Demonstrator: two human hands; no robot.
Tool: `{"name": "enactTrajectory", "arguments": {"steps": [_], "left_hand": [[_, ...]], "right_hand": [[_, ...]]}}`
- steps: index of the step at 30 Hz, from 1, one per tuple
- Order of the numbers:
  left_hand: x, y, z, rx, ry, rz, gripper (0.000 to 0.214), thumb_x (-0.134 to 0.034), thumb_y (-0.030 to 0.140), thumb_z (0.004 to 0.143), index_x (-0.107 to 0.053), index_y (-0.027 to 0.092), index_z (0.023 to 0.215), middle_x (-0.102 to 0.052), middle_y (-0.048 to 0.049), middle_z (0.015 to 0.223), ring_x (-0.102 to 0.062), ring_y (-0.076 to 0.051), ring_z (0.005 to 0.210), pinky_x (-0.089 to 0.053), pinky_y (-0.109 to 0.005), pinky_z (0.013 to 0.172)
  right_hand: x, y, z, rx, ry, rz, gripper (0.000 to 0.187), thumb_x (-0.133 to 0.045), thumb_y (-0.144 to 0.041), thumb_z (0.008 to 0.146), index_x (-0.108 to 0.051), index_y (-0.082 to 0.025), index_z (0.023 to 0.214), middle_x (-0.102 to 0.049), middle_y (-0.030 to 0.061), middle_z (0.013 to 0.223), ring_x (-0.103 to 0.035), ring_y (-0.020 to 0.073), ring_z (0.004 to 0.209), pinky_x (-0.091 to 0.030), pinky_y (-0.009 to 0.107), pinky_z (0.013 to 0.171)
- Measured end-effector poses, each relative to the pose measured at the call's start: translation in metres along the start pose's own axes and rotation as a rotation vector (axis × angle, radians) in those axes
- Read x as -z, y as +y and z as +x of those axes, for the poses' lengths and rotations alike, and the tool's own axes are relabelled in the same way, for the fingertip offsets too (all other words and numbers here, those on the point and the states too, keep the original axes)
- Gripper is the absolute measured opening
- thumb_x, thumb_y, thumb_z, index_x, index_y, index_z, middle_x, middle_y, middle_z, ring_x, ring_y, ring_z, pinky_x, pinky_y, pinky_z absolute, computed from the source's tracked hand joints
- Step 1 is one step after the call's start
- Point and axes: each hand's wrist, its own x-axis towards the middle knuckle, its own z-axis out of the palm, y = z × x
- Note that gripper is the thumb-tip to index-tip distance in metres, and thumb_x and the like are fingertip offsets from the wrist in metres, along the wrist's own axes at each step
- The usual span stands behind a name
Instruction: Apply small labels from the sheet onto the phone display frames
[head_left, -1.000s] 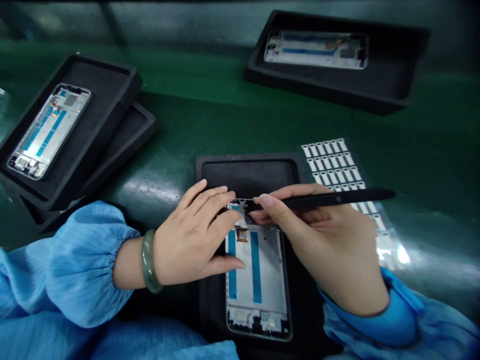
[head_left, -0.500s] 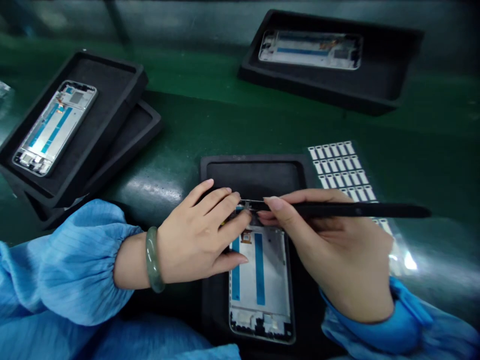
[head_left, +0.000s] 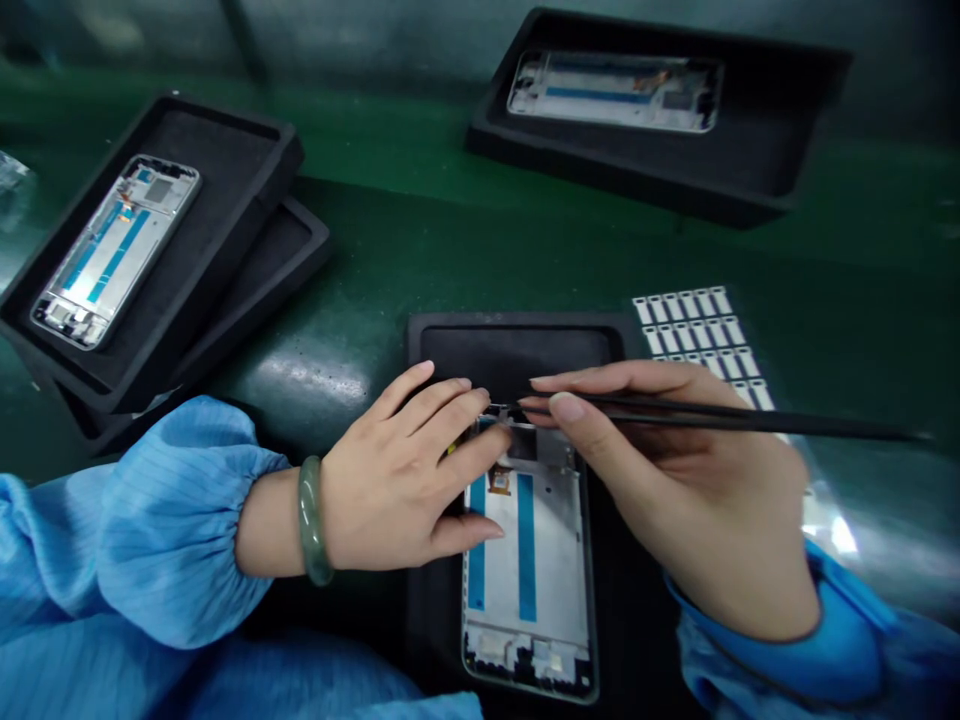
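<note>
A phone frame point(head_left: 497, 580), silvery with two blue strips, lies in a black foam tray point(head_left: 510, 345) before me. My left hand point(head_left: 409, 470) lies over the frame's upper left edge, fingers spread, the index fingertip touching near the top. My right hand point(head_left: 675, 480) pinches a pair of black tweezers point(head_left: 720, 415) that points left. The tweezers' tips are at the frame's top edge, close to my left fingertips. Whether they grip a small part there I cannot tell.
A sheet of white labels point(head_left: 697, 325) lies to the right, partly under my right hand. Stacked black trays point(head_left: 247, 190) stand at left with another phone frame point(head_left: 116, 255) on top. At the back right, a further tray point(head_left: 750, 165) holds a phone frame point(head_left: 615, 95).
My right hand has shifted a little right and turned the tweezers, so both arms now show. My left hand stays on the frame. The whole view has shifted slightly.
</note>
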Motion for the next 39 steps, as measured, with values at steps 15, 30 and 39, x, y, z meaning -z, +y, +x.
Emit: {"name": "enactTrajectory", "arguments": {"steps": [15, 30, 39], "left_hand": [[0.0002, -0.0008, 0.0, 0.003, -0.021, 0.012, 0.069, -0.051, 0.061, 0.09, -0.05, 0.009, 0.135, -0.054, -0.016, 0.135, -0.045, -0.03, 0.131, -0.025, -0.051, 0.118], [0.0001, -0.0009, 0.0001, 0.0, -0.022, 0.007, 0.068, -0.048, 0.06, 0.091, -0.048, 0.008, 0.136, -0.053, -0.0166, 0.135, -0.044, -0.031, 0.131, -0.026, -0.052, 0.118], [-0.0005, -0.0009, -0.0001, -0.005, -0.005, 0.01, 0.068, -0.049, 0.06, 0.091, -0.05, 0.008, 0.135, -0.054, -0.0172, 0.134, -0.045, -0.031, 0.131, -0.027, -0.052, 0.118]], "right_hand": [[-0.0017, -0.0016, 0.0012, 0.072, -0.049, -0.052, 0.013, -0.068, -0.034, 0.083, -0.064, -0.025, 0.091, -0.073, 0.0, 0.089, -0.072, 0.0148, 0.079, -0.062, 0.028, 0.068], [-0.0002, -0.0009, 0.0028, 0.078, -0.026, -0.153, 0.016, -0.068, -0.038, 0.083, -0.065, -0.023, 0.089, -0.073, 0.0014, 0.089, -0.071, 0.0155, 0.077, -0.061, 0.03, 0.068], [-0.0014, -0.0005, 0.0012, 0.123, -0.031, -0.179, 0.014, -0.068, -0.035, 0.083, -0.065, -0.024, 0.092, -0.073, -0.0004, 0.09, -0.071, 0.0137, 0.075, -0.061, 0.026, 0.065]]}}
